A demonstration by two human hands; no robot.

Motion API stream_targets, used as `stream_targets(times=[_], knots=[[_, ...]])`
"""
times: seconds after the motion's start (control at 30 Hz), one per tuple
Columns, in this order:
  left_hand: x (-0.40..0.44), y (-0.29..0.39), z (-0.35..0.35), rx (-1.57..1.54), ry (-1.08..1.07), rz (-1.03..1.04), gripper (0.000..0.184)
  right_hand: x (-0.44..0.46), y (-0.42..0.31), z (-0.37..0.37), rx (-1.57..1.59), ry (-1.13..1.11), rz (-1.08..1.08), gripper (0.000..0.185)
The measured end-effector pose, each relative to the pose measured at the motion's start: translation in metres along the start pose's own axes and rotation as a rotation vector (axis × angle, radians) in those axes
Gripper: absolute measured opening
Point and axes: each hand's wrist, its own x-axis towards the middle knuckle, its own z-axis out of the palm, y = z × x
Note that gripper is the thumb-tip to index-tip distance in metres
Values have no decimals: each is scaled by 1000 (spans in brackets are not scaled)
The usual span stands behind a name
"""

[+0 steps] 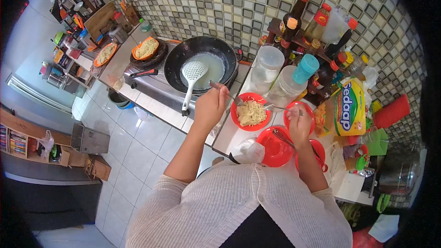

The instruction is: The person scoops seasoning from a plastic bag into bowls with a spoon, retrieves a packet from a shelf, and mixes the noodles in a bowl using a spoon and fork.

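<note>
My left hand [212,106] is closed on a metal spoon [238,101], whose tip reaches the red bowl [234,115] of noodles [251,113]. From the other side, my right hand [299,122] grips a thin metal utensil that looks like a fork [274,107]; its end is at the noodles. Beside my right hand is another red bowl [312,111], partly hidden by it. Nearer my body, a red bowl [271,149] has metal cutlery [282,137] lying across it. Under my right forearm, a further red bowl [318,149] shows in part.
On the stove at left, a black wok [177,55] of cloudy liquid holds a white slotted ladle [195,70]. Noodles fill orange plates [155,54] farther left. Clear jars [266,66], sauce bottles [301,5] and a yellow-green Sedaap pack [350,108] line the wall side.
</note>
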Motion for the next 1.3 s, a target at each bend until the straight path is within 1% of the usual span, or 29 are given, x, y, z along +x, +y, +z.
stream_targets(times=[0.03, 0.1, 0.13, 0.2, 0.23, 0.27, 0.33, 0.47, 0.53, 0.57, 0.63, 0.67, 0.73, 0.77, 0.83, 0.97, 1.07, 1.13, 1.27, 1.3], knots=[[0, -4, 6, -1, -4, -1, 34, -2, -4, 3, -1, -1, 4, 21], [-1, -16, 25, 52, -45, 22, 33, -4, -17, 14, 39, -75, -214, 11], [-2, -23, 37, 52, -45, 23, 33, -6, -15, 21, 38, -74, -214, 11], [-4, -26, 55, 90, -47, 38, 32, -6, -10, 37, -4, -178, -324, 8], [-6, -26, 58, 120, -56, 55, 30, -6, -11, 39, -37, -191, -352, 9], [-8, -27, 59, 121, -51, 54, 30, -6, -11, 38, -36, -192, -357, 9], [-10, -28, 59, 200, -93, -27, 28, -10, -10, 36, -133, -186, -337, 9], [-8, -33, 48, 193, -81, -27, 27, -19, -11, 30, -175, -133, -356, 8], [-6, -31, 44, 176, -120, -68, 27, -27, -4, 39, -111, -54, -307, 11], [-6, -33, 47, 177, -118, -68, 27, -27, 1, 44, -110, -53, -309, 11], [-7, -41, 58, 99, -88, -72, 26, -26, 12, 54, 237, -65, 103, 18], [-7, -45, 63, 98, -88, -68, 26, -25, 21, 59, 237, -61, 102, 18], [-6, -46, 65, -46, -53, -28, 27, -20, 33, 61, 595, 2, 340, 26], [-6, -47, 66, -46, -53, -26, 27, -19, 39, 60, 596, 3, 340, 26], [-2, -29, 52, -142, -24, -50, 27, -16, 37, 53, 769, 68, 472, 26], [3, -6, 36, -168, 1, -30, 26, -9, 32, 45, 857, 119, 512, 28], [8, 9, 25, -188, 13, -36, 32, -3, 23, 38, 943, 153, 510, 28], [11, 15, 16, -170, 31, 22, 32, 0, 16, 35, 992, 183, 442, 30], [9, 25, 1, -210, 39, -15, 31, -2, 11, 30, 967, 161, 385, 31], [8, 23, 0, -194, 44, -8, 31, -3, 12, 28, 816, 93, 338, 31]])
